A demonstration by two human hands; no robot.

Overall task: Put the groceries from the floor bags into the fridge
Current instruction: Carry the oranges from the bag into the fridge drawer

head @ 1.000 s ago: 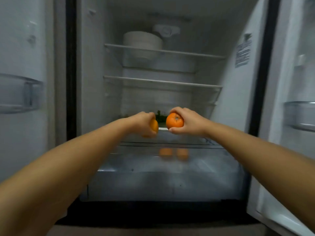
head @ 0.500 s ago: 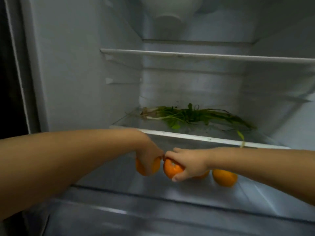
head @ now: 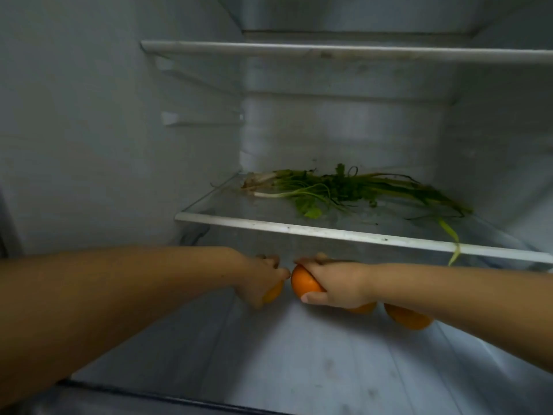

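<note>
Both hands reach in beneath the fridge's glass shelf point(head: 359, 236). The left hand point(head: 263, 280) has its fingers curled round a mostly hidden orange point(head: 273, 293); the right hand point(head: 335, 284) grips a second orange point(head: 303, 283). Two more oranges point(head: 408, 319) lie just behind the right wrist, with leafy greens point(head: 344, 188) on the shelf above

The low space under the glass shelf point(head: 344, 233) is tight, and both arms fill its middle. The left hand point(head: 258, 281) and right hand point(head: 338, 284) each hold an orange there. Two more oranges point(head: 408, 319) sit at the right, behind the right arm. The floor at the bottom middle of the frame is bare. Up on the shelf, greens point(head: 344, 190) take the back; its front left is free.
</note>
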